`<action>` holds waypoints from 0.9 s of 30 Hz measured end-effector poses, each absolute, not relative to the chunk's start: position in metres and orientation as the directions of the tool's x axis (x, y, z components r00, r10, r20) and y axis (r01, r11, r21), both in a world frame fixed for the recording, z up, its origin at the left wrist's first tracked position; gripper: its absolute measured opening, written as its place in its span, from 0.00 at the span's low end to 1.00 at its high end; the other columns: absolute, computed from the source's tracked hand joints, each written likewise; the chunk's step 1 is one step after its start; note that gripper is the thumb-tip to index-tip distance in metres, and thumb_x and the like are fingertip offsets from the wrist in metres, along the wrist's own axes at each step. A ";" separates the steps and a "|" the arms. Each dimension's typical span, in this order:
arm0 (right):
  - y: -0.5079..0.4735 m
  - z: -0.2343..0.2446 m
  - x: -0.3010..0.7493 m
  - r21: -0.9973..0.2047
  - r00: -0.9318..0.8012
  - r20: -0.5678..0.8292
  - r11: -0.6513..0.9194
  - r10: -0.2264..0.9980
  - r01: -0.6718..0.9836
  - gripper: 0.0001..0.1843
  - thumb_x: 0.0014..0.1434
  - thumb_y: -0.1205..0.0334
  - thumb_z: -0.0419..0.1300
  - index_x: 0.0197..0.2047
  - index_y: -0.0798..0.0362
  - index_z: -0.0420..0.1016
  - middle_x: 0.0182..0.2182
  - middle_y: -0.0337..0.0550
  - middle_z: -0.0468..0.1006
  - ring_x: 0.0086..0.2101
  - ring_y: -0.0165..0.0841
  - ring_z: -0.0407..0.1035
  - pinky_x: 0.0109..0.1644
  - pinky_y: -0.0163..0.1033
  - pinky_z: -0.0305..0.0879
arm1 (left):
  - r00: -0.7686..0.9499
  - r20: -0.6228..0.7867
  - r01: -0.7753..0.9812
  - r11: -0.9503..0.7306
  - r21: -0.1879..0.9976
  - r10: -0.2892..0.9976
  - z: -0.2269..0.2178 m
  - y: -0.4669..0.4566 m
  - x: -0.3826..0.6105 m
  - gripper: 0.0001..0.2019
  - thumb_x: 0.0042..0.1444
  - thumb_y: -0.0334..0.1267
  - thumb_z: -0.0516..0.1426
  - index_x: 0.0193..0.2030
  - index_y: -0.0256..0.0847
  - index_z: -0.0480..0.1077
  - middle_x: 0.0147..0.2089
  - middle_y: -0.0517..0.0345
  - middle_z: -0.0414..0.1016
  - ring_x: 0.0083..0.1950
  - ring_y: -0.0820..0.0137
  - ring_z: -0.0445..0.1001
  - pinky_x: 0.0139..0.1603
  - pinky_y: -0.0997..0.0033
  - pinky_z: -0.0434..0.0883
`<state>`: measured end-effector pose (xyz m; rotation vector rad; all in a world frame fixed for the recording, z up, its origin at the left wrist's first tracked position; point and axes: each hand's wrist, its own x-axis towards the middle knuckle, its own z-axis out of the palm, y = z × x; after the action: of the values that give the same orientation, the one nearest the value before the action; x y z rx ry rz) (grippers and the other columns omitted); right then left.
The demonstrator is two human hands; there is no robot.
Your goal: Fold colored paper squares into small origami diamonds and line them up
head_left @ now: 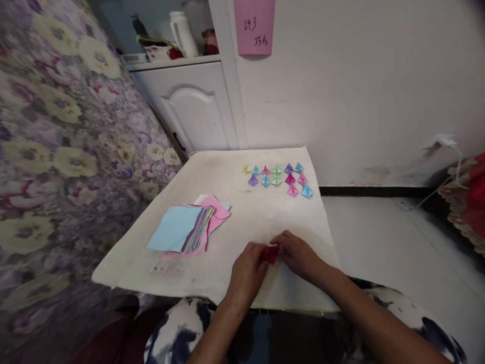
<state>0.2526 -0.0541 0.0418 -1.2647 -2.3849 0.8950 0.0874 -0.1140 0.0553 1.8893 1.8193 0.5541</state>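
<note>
A small red folded paper (270, 253) lies on the cream board (242, 212) near its front edge. My left hand (247, 273) pinches its left side with curled fingers. My right hand (299, 253) presses and grips its right side, fingers closed over it. Most of the red paper is hidden between the two hands. A stack of coloured paper sheets (189, 228), light blue on top with pink below, lies to the left of my hands. Several small folded paper shapes (278, 179) in purple, blue, pink, green and yellow sit in rows at the board's far right.
A floral bedspread (56, 151) runs along the left. A white cabinet (189, 101) stands behind, with a white jug (183, 33) on its shelf. A pink note (253, 25) hangs on the white wall. A cable and plug (443, 144) are at the right.
</note>
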 end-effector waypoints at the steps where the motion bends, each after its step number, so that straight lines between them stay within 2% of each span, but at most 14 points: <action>1: -0.054 0.042 0.253 -0.646 -0.568 -0.022 0.422 0.823 0.636 0.22 0.51 0.76 0.52 0.47 0.49 0.71 0.40 0.42 0.70 0.37 0.30 0.68 0.40 0.33 0.60 | 0.041 -0.010 0.806 -0.027 0.591 0.999 0.055 -0.114 0.086 0.15 0.51 0.28 0.54 0.46 0.45 0.69 0.42 0.56 0.70 0.41 0.68 0.70 0.40 0.72 0.64; 7: -0.055 0.043 0.251 -0.635 -0.552 -0.010 0.421 0.834 0.648 0.18 0.52 0.75 0.52 0.44 0.51 0.71 0.39 0.42 0.72 0.37 0.31 0.68 0.41 0.33 0.59 | 0.033 0.040 0.793 -0.051 0.607 0.999 0.054 -0.115 0.084 0.14 0.50 0.25 0.52 0.41 0.43 0.69 0.39 0.57 0.70 0.40 0.69 0.69 0.40 0.72 0.64; 16: -0.055 0.044 0.247 -0.617 -0.536 -0.027 0.408 0.844 0.673 0.12 0.54 0.71 0.53 0.39 0.51 0.73 0.35 0.42 0.74 0.35 0.33 0.68 0.38 0.35 0.57 | 0.070 0.051 0.828 -0.087 0.554 0.996 0.050 -0.116 0.086 0.09 0.53 0.26 0.50 0.30 0.42 0.68 0.34 0.59 0.67 0.34 0.71 0.68 0.35 0.74 0.62; 22: -0.054 0.042 0.248 -0.649 -0.532 -0.023 0.392 0.846 0.652 0.16 0.50 0.72 0.56 0.43 0.51 0.71 0.37 0.40 0.73 0.34 0.30 0.68 0.36 0.32 0.58 | 0.067 0.053 0.842 -0.085 0.533 0.996 0.049 -0.115 0.087 0.09 0.54 0.27 0.49 0.29 0.42 0.68 0.32 0.59 0.67 0.34 0.71 0.68 0.35 0.73 0.61; 27: -0.056 0.042 0.244 -0.643 -0.505 0.000 0.387 0.863 0.661 0.11 0.52 0.71 0.55 0.40 0.52 0.70 0.36 0.41 0.71 0.34 0.30 0.67 0.37 0.33 0.58 | 0.067 0.044 0.851 -0.080 0.518 0.997 0.048 -0.114 0.087 0.09 0.53 0.27 0.50 0.28 0.42 0.67 0.32 0.59 0.67 0.34 0.70 0.68 0.35 0.73 0.61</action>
<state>0.2445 -0.0557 0.0419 -1.3277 -2.3152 0.8433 0.0870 -0.1143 0.0481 1.9963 1.8434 0.5625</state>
